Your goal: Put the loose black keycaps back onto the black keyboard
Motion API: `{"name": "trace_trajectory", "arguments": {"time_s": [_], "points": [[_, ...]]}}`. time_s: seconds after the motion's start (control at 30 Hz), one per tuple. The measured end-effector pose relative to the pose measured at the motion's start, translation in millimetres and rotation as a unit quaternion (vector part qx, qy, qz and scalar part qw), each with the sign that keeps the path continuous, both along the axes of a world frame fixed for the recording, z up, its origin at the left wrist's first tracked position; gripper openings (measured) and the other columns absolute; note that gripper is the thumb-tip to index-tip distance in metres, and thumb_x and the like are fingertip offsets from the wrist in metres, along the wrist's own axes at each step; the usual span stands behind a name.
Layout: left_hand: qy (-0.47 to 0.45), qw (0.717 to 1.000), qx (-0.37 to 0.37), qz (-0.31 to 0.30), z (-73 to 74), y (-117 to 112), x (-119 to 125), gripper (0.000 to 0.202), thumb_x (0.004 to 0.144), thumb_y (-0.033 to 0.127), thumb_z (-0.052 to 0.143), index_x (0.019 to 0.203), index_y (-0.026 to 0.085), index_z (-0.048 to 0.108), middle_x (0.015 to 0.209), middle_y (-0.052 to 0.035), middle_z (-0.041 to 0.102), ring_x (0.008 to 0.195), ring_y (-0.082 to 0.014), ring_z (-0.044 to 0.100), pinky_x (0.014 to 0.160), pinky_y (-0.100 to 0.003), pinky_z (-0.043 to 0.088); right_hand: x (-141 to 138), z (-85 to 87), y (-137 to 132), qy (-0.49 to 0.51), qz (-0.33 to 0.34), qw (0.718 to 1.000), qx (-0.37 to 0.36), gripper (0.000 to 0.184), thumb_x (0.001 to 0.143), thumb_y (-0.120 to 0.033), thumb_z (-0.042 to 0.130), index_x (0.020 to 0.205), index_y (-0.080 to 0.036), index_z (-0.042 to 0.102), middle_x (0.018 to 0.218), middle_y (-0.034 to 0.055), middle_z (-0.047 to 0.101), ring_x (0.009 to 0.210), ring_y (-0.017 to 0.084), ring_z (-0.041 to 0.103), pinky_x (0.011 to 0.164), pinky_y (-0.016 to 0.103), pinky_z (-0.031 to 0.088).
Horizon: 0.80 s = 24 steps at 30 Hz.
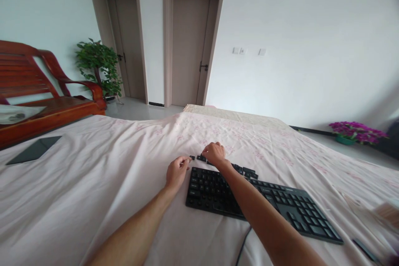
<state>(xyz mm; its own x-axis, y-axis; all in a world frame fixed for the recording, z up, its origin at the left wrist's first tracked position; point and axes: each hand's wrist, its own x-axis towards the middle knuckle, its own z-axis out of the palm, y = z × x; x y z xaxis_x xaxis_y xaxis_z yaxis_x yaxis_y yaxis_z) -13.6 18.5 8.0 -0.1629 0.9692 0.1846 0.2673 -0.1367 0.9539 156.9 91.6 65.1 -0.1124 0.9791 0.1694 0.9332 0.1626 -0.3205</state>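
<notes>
Left hand: thumb and index finger nearly together at a loose keycap; hold cannot be confirmed. Right hand: fingers curled over the keycap row, grip hidden; the keyboard lies just beside — presumably for short reach.

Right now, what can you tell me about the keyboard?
The keyboard looks like black plastic, with a number pad on its right. It lies flat, keys up, slanting on the pale cloth. Some key sockets at its near left look bare. A cable shows at its near edge. The right forearm crosses above, hiding its middle; contact is unclear.
</notes>
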Motion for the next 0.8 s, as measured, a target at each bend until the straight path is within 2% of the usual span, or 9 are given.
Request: {"name": "trace_trajectory", "arguments": {"time_s": [0.07,0.17,0.33,0.4,0.5,0.7,0.8], "points": [[-0.035,0.999,-0.003,0.003,0.8,0.5,-0.1,0.031,0.083,0.042,0.055,0.097,0.019,0.070,0.092,-0.0058,0.073,0.073,-0.0167,0.068,0.061,-0.025,0.049,0.5,4.4,-4.4,0.021,0.013,1.000,0.006,0.014,0.074,-0.025,0.067,0.079,-0.022,0.079,0.093,0.0107,0.072,0.109,0.029,0.051,0.090,0.038,0.036],[-0.137,0.990,-0.013,-0.013,4.8,0.8,-0.3,0.038,0.082,0.048,0.057,0.101,0.016,0.066,0.097,-0.0088,0.073,0.075,-0.0160,0.068,0.060,-0.023,0.049,0.8,13.1,-14.7,0.062,0.054,0.997,0.008,0.017,0.077,-0.032,0.065,0.086,-0.024,0.078,0.090,0.0069,0.074,0.103,0.025,0.057,0.086,0.032,0.040],[-0.303,0.939,-0.087,-0.140,15.1,0.5,-2.0,0.039,0.078,0.052,0.067,0.088,0.014,0.064,0.094,-0.0095,0.072,0.080,-0.0143,0.069,0.063,-0.020,0.051,-3.3,20.2,-33.2,0.125,0.130,0.983,0.003,0.017,0.079,-0.033,0.065,0.088,-0.024,0.077,0.088,0.0011,0.074,0.085,0.016,0.064,0.078,0.025,0.044],[-0.338,0.918,-0.126,-0.163,18.2,0.5,-3.7,0.037,0.075,0.048,0.072,0.086,0.014,0.063,0.087,-0.0075,0.072,0.074,-0.0121,0.068,0.059,-0.018,0.051,-5.2,20.2,-39.0,0.152,0.151,0.977,0.010,0.015,0.078,-0.031,0.067,0.084,-0.023,0.077,0.085,0.0014,0.074,0.084,0.017,0.064,0.079,0.026,0.045],[-0.358,0.903,-0.158,-0.179,21.4,0.2,-6.4,0.034,0.071,0.040,0.079,0.086,0.014,0.063,0.081,-0.0050,0.071,0.067,-0.0099,0.067,0.054,-0.016,0.051,-7.3,21.3,-48.4,0.174,0.165,0.970,0.038,0.009,0.076,-0.027,0.069,0.078,-0.023,0.077,0.083,0.0016,0.074,0.086,0.018,0.063,0.081,0.029,0.045],[-0.427,0.873,-0.151,-0.181,26.3,-4.1,-2.1,0.027,0.073,0.034,0.078,0.085,0.014,0.064,0.079,-0.0032,0.071,0.069,-0.0108,0.068,0.055,-0.015,0.053,-11.6,31.6,-76.8,0.104,0.157,0.965,0.180,0.011,0.083,-0.029,0.067,0.089,-0.029,0.076,0.095,0.0004,0.071,0.094,0.019,0.056,0.088,0.032,0.039],[-0.445,0.863,-0.149,-0.187,28.7,-7.3,2.9,0.023,0.075,0.032,0.077,0.083,0.014,0.064,0.078,-0.0034,0.071,0.069,-0.0109,0.068,0.057,-0.016,0.054,-13.0,36.4,-88.7,0.045,0.162,0.963,0.211,0.016,0.089,-0.029,0.060,0.092,-0.030,0.076,0.095,0.0012,0.070,0.093,0.020,0.052,0.086,0.032,0.038]]}}
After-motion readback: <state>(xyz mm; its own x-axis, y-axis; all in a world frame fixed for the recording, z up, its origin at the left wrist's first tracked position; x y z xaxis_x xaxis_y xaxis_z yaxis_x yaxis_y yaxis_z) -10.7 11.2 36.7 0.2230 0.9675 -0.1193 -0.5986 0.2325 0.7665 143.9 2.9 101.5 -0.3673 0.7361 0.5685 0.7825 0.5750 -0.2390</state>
